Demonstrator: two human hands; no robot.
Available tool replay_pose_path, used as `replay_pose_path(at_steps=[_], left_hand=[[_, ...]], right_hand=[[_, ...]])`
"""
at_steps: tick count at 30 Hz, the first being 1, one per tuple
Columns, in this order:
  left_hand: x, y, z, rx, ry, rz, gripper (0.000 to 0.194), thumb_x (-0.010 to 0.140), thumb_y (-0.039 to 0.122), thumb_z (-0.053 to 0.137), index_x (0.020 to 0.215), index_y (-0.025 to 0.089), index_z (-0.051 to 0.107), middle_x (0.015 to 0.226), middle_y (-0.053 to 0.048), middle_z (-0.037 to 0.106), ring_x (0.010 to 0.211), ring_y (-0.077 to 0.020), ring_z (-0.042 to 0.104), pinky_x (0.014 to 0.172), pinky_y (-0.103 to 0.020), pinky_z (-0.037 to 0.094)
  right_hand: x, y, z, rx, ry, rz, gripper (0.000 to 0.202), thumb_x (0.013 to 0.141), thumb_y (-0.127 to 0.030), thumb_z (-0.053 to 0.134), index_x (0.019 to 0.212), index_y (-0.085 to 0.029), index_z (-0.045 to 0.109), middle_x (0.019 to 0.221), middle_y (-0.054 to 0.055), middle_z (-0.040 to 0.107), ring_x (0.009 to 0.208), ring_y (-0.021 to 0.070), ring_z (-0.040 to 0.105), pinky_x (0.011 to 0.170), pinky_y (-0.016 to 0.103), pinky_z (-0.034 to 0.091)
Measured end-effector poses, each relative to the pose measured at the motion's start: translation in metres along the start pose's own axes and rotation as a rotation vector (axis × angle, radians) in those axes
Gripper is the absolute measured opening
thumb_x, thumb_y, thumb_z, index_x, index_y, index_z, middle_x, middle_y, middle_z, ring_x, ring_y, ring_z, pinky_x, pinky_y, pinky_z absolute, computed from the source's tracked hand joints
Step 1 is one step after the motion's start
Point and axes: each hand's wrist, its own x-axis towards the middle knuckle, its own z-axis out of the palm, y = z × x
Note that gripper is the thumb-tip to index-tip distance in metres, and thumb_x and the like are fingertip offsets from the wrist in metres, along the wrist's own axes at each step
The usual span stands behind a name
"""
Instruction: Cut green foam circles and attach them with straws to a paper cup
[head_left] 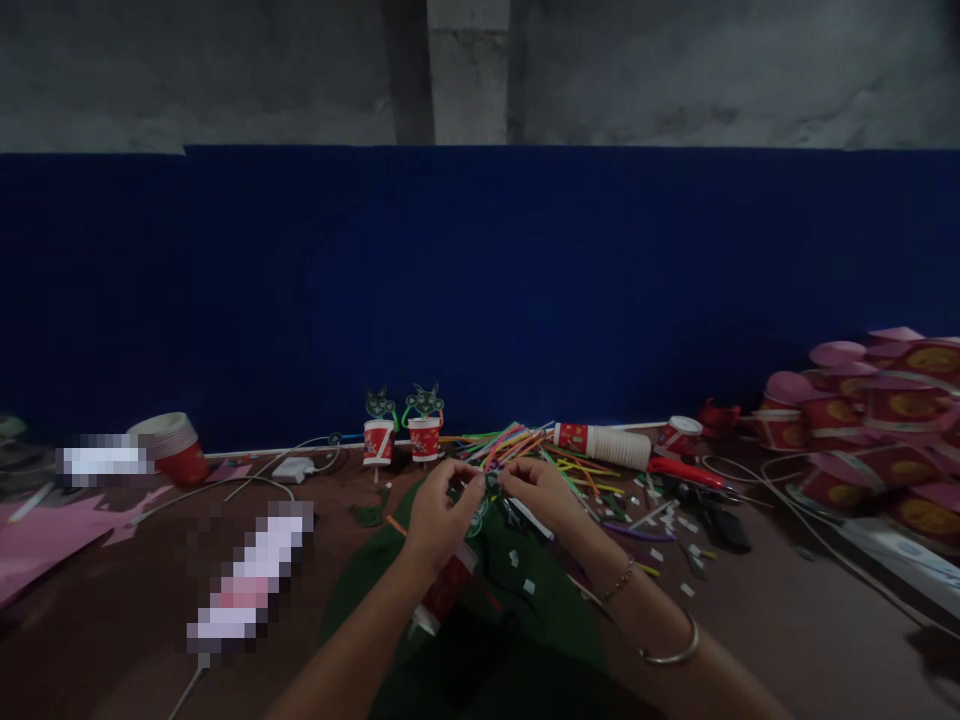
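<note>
My left hand (448, 508) and my right hand (546, 497) meet over a dark green sheet (405, 590), fingertips pinched close together. What sits between the fingertips is too small and dark to make out. Just below them is a green paper face (478, 520), and under my left hand a red paper cup (448, 588) lies tilted, partly hidden by my wrist. Behind the hands lie many coloured strips (517, 437). Two finished-looking red cups with green animal heads stand further back, one at the left (378, 441) and one beside it (424, 437).
Stacked cups (178, 450), a white charger (293, 469) and pink paper (52, 540) are on the left. To the right lie a row of nested cups (619, 446), a red tool (694, 474), paper scraps, cables and piled red-and-pink cups (870, 430). A blue wall panel (480, 290) rises behind.
</note>
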Motion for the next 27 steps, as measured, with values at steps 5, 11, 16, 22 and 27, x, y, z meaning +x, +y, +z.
replay_pose_path(at_steps=[5,11,16,22,27], left_hand=[[0.006,0.0,0.001,-0.388,-0.153,-0.227,0.027,0.069,0.042,0.061,0.067,0.016,0.056,0.059,0.002,0.051,0.054,-0.0104,0.046,0.051,-0.022,0.037],[0.006,0.002,0.0,-0.41,-0.156,-0.195,0.023,0.067,0.038,0.063,0.065,0.016,0.057,0.061,0.002,0.053,0.057,-0.0101,0.048,0.054,-0.022,0.037],[0.004,-0.005,0.001,-0.107,-0.055,-0.081,0.023,0.069,0.034,0.063,0.085,0.018,0.059,0.076,-0.001,0.061,0.071,-0.0156,0.056,0.062,-0.025,0.042],[0.001,0.0,-0.002,0.179,-0.154,0.303,0.032,0.068,0.016,0.063,0.1,0.022,0.061,0.094,-0.004,0.062,0.092,-0.021,0.053,0.082,-0.035,0.041],[0.0,0.002,-0.002,0.207,-0.186,0.343,0.025,0.071,0.016,0.06,0.095,0.022,0.064,0.09,-0.005,0.064,0.088,-0.021,0.053,0.079,-0.035,0.042]], right_hand=[[-0.005,-0.009,0.002,0.173,-0.057,0.087,0.02,0.067,-0.033,0.06,0.058,-0.016,0.054,0.053,-0.004,0.052,0.048,0.0093,0.045,0.049,0.021,0.035],[-0.007,-0.008,0.005,0.4,-0.145,0.253,0.019,0.065,-0.033,0.061,0.061,-0.016,0.056,0.054,-0.002,0.054,0.049,0.0107,0.047,0.051,0.023,0.038],[0.002,0.005,-0.004,-0.073,-0.07,0.014,0.019,0.068,-0.03,0.057,0.056,-0.016,0.054,0.048,-0.005,0.047,0.045,0.0084,0.04,0.046,0.02,0.029],[0.006,0.013,-0.01,-0.235,-0.105,-0.018,0.017,0.067,-0.022,0.053,0.051,-0.016,0.055,0.047,-0.005,0.046,0.047,0.0089,0.041,0.047,0.02,0.03],[0.005,0.011,-0.009,-0.17,-0.142,0.006,0.018,0.069,-0.023,0.053,0.053,-0.015,0.058,0.049,-0.004,0.051,0.048,0.0095,0.045,0.049,0.02,0.034]])
